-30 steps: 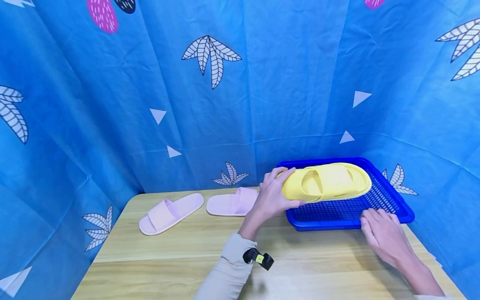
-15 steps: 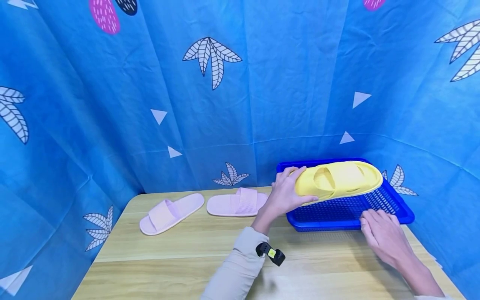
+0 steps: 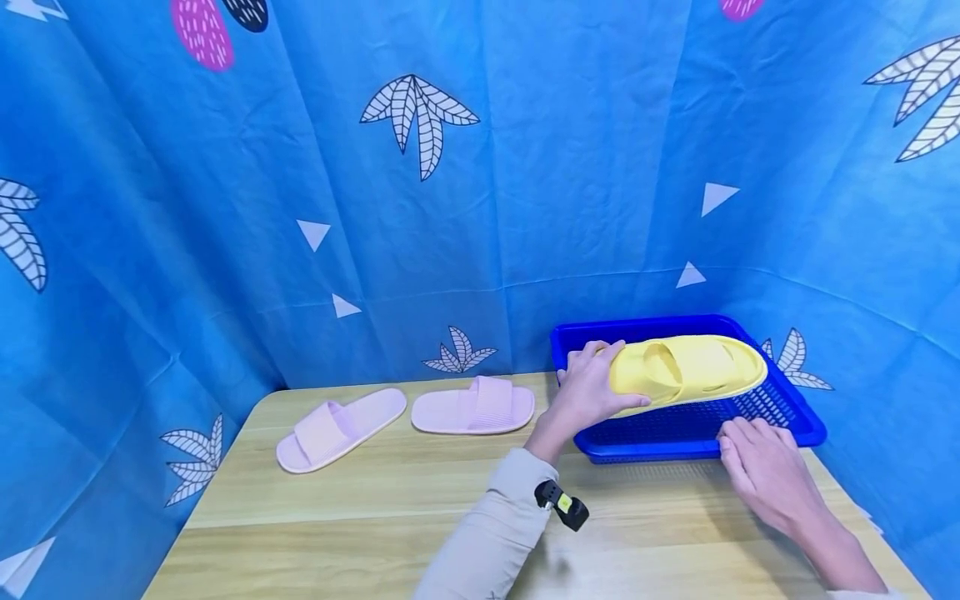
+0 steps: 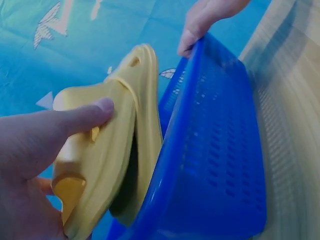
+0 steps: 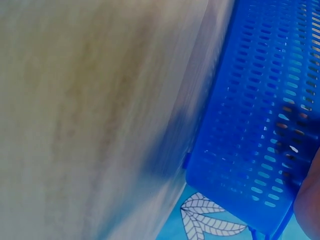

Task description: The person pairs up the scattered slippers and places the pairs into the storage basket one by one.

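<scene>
My left hand (image 3: 588, 387) grips the left end of a yellow slipper (image 3: 705, 362), thumb on its near side. The slipper is over the blue plastic basket (image 3: 622, 450), its other end towards the basket's right side. In the left wrist view, a second yellow piece (image 4: 146, 95), which looks like another slipper, lies against the held one (image 4: 100, 150) by the basket's rim. My right hand (image 3: 768, 475) holds the basket's front rim near the right corner, fingers curled over it. Only a sliver of that hand (image 5: 308, 200) shows in the right wrist view.
Two pink slippers lie on the wooden table (image 3: 337, 533) left of the basket: one angled (image 3: 341, 429), one nearly straight (image 3: 474, 406). A blue patterned curtain (image 3: 420, 233) hangs behind the table and along its sides. My left forearm crosses the table's front.
My left hand has carried the yellow slipper to the right and, lately, slightly lower over the basket. The right pink slipper is now fully uncovered. My right hand stays on the rim.
</scene>
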`<state>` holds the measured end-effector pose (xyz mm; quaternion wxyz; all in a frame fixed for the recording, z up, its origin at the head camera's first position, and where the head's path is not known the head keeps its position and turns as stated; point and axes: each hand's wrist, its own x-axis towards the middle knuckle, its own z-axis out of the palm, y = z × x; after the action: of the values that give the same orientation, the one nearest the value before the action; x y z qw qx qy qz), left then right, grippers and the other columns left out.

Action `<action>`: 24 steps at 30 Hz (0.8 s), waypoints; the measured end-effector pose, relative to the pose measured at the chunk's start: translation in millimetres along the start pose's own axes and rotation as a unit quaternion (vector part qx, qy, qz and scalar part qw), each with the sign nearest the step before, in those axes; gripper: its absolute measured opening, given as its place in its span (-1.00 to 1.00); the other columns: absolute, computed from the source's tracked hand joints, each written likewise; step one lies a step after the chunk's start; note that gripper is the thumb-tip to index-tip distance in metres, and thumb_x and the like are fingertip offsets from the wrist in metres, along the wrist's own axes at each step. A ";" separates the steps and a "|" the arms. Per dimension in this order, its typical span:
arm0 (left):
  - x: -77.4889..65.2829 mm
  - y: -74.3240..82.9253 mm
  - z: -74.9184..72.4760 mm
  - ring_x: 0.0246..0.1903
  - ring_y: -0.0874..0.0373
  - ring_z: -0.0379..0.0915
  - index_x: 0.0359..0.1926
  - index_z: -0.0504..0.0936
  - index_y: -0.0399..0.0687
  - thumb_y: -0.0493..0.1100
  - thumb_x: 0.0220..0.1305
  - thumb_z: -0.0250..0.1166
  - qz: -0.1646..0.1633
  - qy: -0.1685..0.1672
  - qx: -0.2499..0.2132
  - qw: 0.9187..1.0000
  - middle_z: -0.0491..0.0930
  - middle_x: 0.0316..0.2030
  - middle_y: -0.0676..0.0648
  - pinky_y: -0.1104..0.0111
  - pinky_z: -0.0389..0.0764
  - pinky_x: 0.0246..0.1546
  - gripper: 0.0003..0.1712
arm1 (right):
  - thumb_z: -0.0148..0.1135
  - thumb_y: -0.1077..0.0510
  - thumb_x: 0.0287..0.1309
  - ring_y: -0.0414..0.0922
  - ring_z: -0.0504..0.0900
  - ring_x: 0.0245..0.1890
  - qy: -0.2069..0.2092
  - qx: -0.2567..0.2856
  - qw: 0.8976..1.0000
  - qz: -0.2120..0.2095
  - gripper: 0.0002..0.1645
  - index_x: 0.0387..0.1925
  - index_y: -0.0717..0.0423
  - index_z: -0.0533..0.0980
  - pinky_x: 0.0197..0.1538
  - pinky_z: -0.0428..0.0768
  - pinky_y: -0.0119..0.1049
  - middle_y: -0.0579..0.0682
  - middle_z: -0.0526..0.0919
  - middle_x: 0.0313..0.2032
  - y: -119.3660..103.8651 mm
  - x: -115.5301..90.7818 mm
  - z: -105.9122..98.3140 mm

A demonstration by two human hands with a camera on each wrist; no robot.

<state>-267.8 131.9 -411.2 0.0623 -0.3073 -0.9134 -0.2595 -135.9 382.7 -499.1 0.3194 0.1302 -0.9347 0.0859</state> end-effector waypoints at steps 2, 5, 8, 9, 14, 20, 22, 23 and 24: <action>2.0 4.5 4.3 0.23 -0.05 0.35 0.50 0.38 0.27 0.43 0.02 0.50 -0.007 -0.004 0.023 1.000 0.42 0.34 0.02 -0.08 0.50 0.02 0.04 | 0.01 0.22 0.31 -0.04 0.39 -0.32 0.000 0.003 1.000 0.000 -0.79 -0.43 -0.12 0.34 -0.20 0.28 0.00 -0.19 0.35 -0.43 0.7 0.3 -0.4; 4.2 8.4 12.3 0.22 -0.06 0.35 0.49 0.38 0.28 0.43 0.04 0.48 -0.016 -0.016 0.048 0.999 0.42 0.34 0.02 -0.06 0.50 0.01 0.03 | 0.00 0.22 0.32 -0.05 0.39 -0.31 -0.003 0.006 1.000 0.000 -0.78 -0.43 -0.13 0.33 -0.19 0.28 -0.02 -0.19 0.35 -0.43 1.3 0.5 0.2; 4.7 9.4 20.7 0.22 -0.06 0.34 0.50 0.38 0.29 0.43 0.05 0.48 -0.024 -0.030 0.059 0.998 0.41 0.34 0.01 -0.04 0.50 0.03 0.02 | 0.00 0.22 0.31 -0.06 0.40 -0.31 -0.002 0.006 1.000 -0.001 -0.78 -0.43 -0.14 0.34 -0.20 0.28 -0.03 -0.20 0.36 -0.42 1.1 0.3 1.4; 4.6 9.5 23.3 0.22 -0.06 0.34 0.50 0.38 0.29 0.41 0.06 0.49 -0.026 -0.034 0.058 0.997 0.41 0.34 0.00 -0.03 0.50 0.04 0.02 | 0.00 0.22 0.31 -0.06 0.40 -0.31 -0.001 0.007 1.000 -0.001 -0.79 -0.43 -0.14 0.35 -0.20 0.27 -0.04 -0.20 0.36 -0.42 1.1 0.0 1.6; 3.5 8.5 33.1 0.24 -0.03 0.30 0.49 0.37 0.35 0.37 0.07 0.51 -0.035 -0.059 0.064 0.996 0.33 0.33 -0.04 0.07 0.46 0.07 -0.01 | 0.01 0.22 0.29 -0.03 0.42 -0.29 0.004 0.008 1.000 -0.006 -0.82 -0.42 -0.11 0.36 -0.19 0.28 -0.02 -0.16 0.40 -0.41 1.3 -0.3 1.2; 3.2 7.3 40.9 0.21 0.00 0.33 0.49 0.37 0.39 0.38 0.07 0.49 -0.036 -0.082 0.067 0.994 0.35 0.30 -0.06 0.06 0.46 0.11 -0.02 | 0.04 0.22 0.29 0.00 0.44 -0.27 0.003 0.007 1.000 -0.005 -0.81 -0.42 -0.11 0.35 -0.18 0.28 0.00 -0.15 0.40 -0.41 2.2 -0.2 0.2; 2.2 6.2 43.3 0.16 0.01 0.36 0.48 0.39 0.37 0.39 0.07 0.49 -0.035 -0.090 0.068 0.993 0.39 0.26 -0.05 0.04 0.47 0.10 -0.04 | 0.04 0.22 0.29 -0.01 0.42 -0.29 0.001 0.007 1.000 -0.004 -0.80 -0.43 -0.12 0.33 -0.18 0.28 -0.01 -0.16 0.38 -0.41 2.1 -0.5 0.2; 1.8 5.5 44.7 0.13 0.03 0.37 0.46 0.41 0.36 0.39 0.07 0.50 -0.033 -0.094 0.068 0.993 0.41 0.24 -0.04 0.04 0.48 0.09 -0.05 | 0.04 0.22 0.29 -0.02 0.41 -0.30 -0.001 0.006 1.000 -0.003 -0.79 -0.43 -0.12 0.32 -0.19 0.28 -0.01 -0.17 0.36 -0.42 2.1 -0.7 0.2; 1.2 5.1 45.5 0.11 0.04 0.38 0.45 0.42 0.35 0.39 0.07 0.49 -0.031 -0.099 0.069 0.992 0.42 0.22 -0.04 0.04 0.48 0.08 -0.06 | 0.04 0.22 0.30 -0.03 0.39 -0.31 -0.001 0.005 1.000 -0.003 -0.79 -0.44 -0.13 0.32 -0.19 0.28 -0.01 -0.18 0.35 -0.42 2.0 -1.0 0.2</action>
<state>-263.7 159.3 -447.7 -0.0159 -0.2979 -0.9399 -0.1661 -135.9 384.7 -500.0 0.3183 0.1349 -0.9341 0.0895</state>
